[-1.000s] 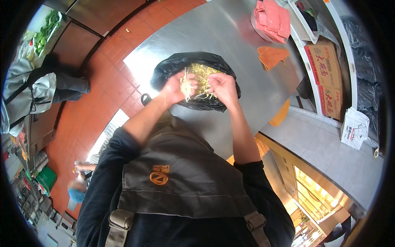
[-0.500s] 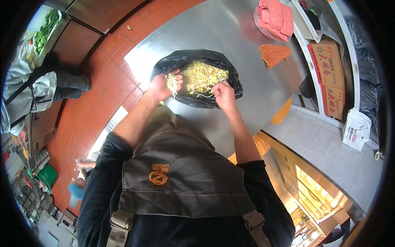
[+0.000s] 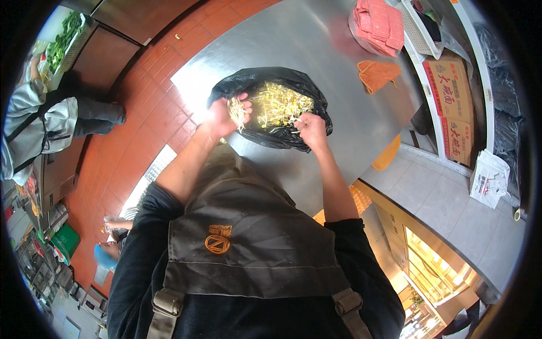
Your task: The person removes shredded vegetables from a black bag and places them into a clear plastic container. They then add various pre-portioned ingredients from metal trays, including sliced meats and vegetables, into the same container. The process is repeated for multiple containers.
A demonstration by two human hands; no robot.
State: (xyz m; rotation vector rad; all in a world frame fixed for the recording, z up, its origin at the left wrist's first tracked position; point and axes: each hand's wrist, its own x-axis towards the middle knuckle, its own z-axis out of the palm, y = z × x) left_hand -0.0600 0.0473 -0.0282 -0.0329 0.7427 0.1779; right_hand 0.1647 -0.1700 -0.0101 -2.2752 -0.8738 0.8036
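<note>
A black plastic bag [image 3: 248,79], its mouth spread wide, lies on the steel table with a heap of yellow-headed bean sprouts [image 3: 276,101] inside. Cupped palm up over the bag's left rim, my left hand [image 3: 219,117] holds a small bunch of white sprouts across its curled fingers. At the right side of the heap, my right hand [image 3: 312,131] is closed in a pinch, with pale sprout strands showing at its fingertips. The bag's lower folds are partly behind my wrists.
The steel table [image 3: 316,39] bears an orange cloth [image 3: 378,76] and a tub of pink folded packs [image 3: 378,25] at far right. Cardboard boxes [image 3: 451,101] stand on a shelf beyond. A person in a grey top [image 3: 53,127] stands at left; another wears a blue cap [image 3: 105,257].
My right hand has shifted slightly right, and pale strands now show at its fingertips. My left hand stays put with its bunch. The grey-topped person's forearm has come into view.
</note>
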